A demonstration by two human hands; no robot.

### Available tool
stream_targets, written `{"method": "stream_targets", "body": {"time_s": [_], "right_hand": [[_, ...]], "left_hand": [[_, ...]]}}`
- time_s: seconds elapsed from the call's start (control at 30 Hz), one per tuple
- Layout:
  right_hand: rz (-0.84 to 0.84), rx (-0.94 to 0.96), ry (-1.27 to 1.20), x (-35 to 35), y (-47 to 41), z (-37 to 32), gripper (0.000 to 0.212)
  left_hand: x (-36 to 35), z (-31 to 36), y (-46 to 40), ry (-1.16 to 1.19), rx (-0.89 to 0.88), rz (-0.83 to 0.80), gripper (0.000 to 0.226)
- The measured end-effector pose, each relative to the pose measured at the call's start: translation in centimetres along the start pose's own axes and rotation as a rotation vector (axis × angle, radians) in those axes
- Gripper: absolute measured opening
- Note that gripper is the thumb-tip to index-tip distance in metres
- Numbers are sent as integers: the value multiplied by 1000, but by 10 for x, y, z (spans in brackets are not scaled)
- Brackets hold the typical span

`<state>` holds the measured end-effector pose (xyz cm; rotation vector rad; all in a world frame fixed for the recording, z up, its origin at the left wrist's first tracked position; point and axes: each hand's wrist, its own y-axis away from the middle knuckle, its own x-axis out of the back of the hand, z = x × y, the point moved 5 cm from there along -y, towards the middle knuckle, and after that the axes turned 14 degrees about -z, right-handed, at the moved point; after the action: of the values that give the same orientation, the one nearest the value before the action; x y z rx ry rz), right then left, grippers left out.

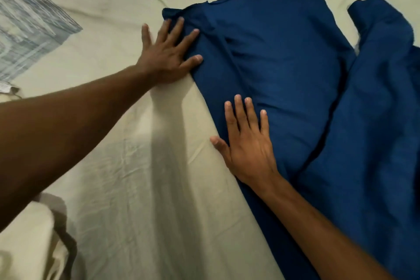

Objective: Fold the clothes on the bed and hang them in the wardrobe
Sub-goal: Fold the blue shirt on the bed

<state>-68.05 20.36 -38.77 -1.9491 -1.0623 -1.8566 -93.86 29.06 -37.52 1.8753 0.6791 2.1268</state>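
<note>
Blue cloth spread flat on bed. Left hand flat at cloth's left corner, fingers splayed over edge. Right hand pressing cloth's left edge, fingers straight, gripping nothing.

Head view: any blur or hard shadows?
Head view: left hand slightly motion-blurred, right hand sharp; left arm throws a soft shadow on the sheet; patterned pillow smeared at the top-left edge; blue cloth evenly lit, no glare.
</note>
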Motion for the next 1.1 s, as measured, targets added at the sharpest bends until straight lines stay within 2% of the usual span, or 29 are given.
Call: {"method": "stream_targets", "body": {"time_s": [0.1, 0.17, 0.23, 0.27, 0.3, 0.33, 0.4, 0.47, 0.53, 0.63, 0.77, 0.87, 0.97, 1.0, 1.07, 1.1], "right_hand": [[-9, -38, 7, 0, 27, -3, 84], [11, -43, 13, -2, 52, -6, 85], [30, -37, 15, -9, 81, -5, 84], [26, -37, 13, -15, 95, -3, 83], [9, -44, 13, -22, 111, 1, 82], [-14, -54, 19, -30, 124, 6, 81], [-57, -85, 34, -42, 146, 13, 80], [-75, -127, 28, -45, 163, 15, 79], [-82, -157, -8, -45, 178, 11, 78], [-55, -231, -82, -41, 219, 7, 75], [137, -412, -207, -25, 281, 20, 66], [298, -630, -449, -17, 321, 43, 67], [249, -814, -753, -24, 339, 61, 70], [219, -851, -800, -28, 339, 67, 62], [214, -888, -869, -27, 336, 79, 27], [226, -884, -922, -25, 335, 83, 29]], "left_hand": [[2, 38, 30, -26, -71, 174, 73], [-17, 84, 66, -98, -284, 250, 71], [-51, 116, 99, -242, -534, 208, 69], [-66, 118, 105, -288, -568, 169, 69], [-73, 114, 105, -261, -514, 136, 70], [-74, 103, 98, -168, -375, 115, 72], [-69, 85, 89, 46, -10, 57, 75], [-60, 93, 94, 90, 142, 46, 76], [-50, 123, 112, 58, 66, 121, 75], [-64, 178, 156, 21, -170, 225, 70], [-121, 232, 219, -139, -383, 185, 73], [-158, 246, 248, -70, -362, 48, 78], [-170, 255, 262, -24, -317, -24, 80], [-167, 257, 263, -16, -311, -21, 80], [-151, 264, 261, 11, -316, 20, 78], [-140, 269, 259, 29, -323, 53, 75]]}}
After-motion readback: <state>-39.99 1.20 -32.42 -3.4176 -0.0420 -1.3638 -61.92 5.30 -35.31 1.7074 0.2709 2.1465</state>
